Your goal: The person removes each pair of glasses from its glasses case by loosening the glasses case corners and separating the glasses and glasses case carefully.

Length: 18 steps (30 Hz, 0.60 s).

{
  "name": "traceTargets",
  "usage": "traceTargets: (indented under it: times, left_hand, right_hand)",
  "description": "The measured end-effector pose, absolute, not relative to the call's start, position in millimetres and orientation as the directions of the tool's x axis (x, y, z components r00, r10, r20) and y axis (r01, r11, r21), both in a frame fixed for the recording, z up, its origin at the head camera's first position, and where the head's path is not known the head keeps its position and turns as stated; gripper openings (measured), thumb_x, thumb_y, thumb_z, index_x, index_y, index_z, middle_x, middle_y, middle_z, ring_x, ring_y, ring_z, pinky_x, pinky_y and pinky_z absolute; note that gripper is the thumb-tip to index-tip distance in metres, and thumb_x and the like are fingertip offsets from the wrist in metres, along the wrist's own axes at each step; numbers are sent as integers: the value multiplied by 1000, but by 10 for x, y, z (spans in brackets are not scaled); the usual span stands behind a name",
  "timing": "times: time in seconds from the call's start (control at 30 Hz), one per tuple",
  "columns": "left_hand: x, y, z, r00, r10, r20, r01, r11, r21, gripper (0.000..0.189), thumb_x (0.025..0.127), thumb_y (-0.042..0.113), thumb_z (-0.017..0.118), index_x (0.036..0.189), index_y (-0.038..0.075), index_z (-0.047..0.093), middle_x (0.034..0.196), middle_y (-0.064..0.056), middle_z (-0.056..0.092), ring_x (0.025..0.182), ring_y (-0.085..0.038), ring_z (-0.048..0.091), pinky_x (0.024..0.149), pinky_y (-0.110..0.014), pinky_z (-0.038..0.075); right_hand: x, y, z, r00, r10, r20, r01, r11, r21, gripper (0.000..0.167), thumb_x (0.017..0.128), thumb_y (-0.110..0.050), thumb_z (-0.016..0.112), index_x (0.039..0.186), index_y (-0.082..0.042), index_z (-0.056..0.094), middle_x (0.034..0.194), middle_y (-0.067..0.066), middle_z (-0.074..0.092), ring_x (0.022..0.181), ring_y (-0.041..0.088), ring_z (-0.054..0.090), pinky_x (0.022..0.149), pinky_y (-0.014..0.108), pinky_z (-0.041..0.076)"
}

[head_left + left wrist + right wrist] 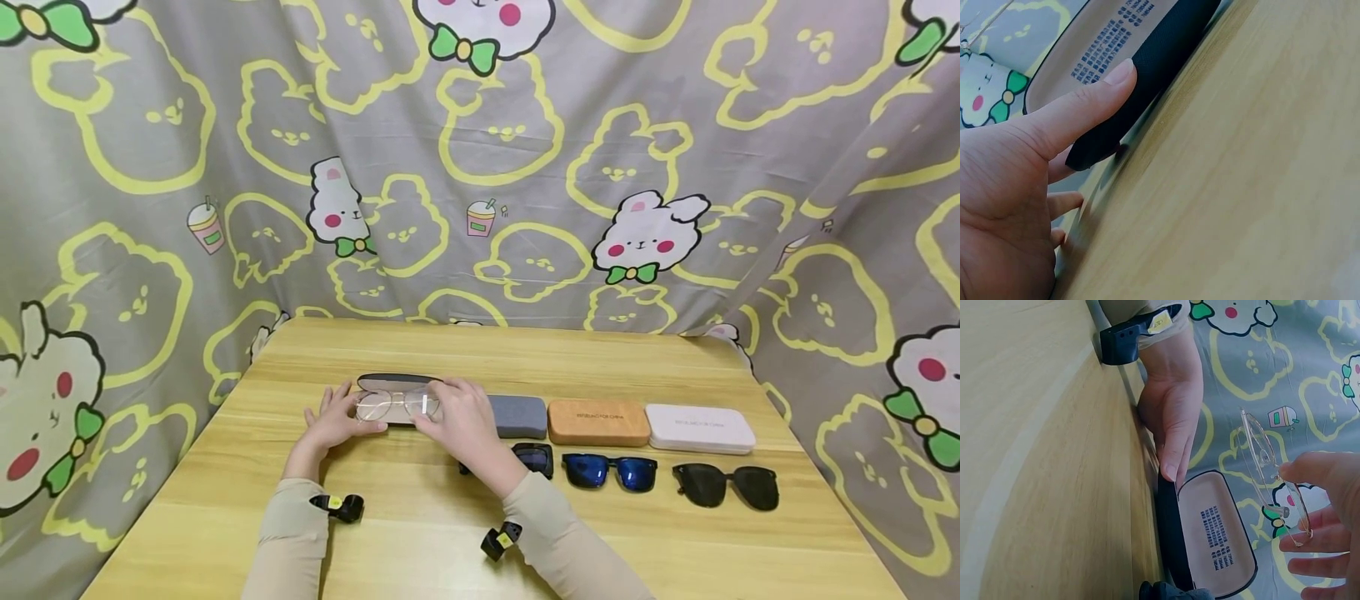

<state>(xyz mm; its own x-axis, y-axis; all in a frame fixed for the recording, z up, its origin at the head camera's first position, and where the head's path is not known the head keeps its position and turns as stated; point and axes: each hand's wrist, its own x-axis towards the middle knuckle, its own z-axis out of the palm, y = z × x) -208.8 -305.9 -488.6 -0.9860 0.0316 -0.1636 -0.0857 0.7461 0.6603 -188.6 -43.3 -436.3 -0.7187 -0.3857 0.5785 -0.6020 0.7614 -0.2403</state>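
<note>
My left hand [330,423] grips the left end of an opened black glasses case [1163,72], its thumb over the front edge. The raised lid [1213,500] has a pale lining printed with dark lettering. Above the case, my right hand [1327,515] pinches a pair of thin metal-framed clear eyeglasses [375,406] between thumb and fingers. In the right wrist view the eyeglasses hang apart from the case, their temples folded. The case's inside is partly hidden behind the lenses in the head view.
Right of the opened case stand a blue-grey case [519,417], an orange case [598,422] and a white case [701,428]. In front lie black sunglasses [542,460], partly behind my right forearm, blue-lensed sunglasses [609,472] and dark sunglasses [727,486]. A patterned curtain [465,167] surrounds the wooden table [420,533].
</note>
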Motion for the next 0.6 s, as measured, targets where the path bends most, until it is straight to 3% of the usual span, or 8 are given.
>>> traceTargets:
  times: [0.6]
  left_hand:
    - [-2076, -3048, -4892, -990, 30, -137, -64, 771, 634, 99, 69, 60, 79, 145, 7, 44, 161, -25, 7, 146, -53, -11, 101, -78, -20]
  right_hand:
    - [-1763, -420, -4405, -686, -472, 554, -631, 765, -130, 52, 75, -53, 77, 108, -15, 70, 93, 0, 76, 97, 20, 70, 92, 37, 54]
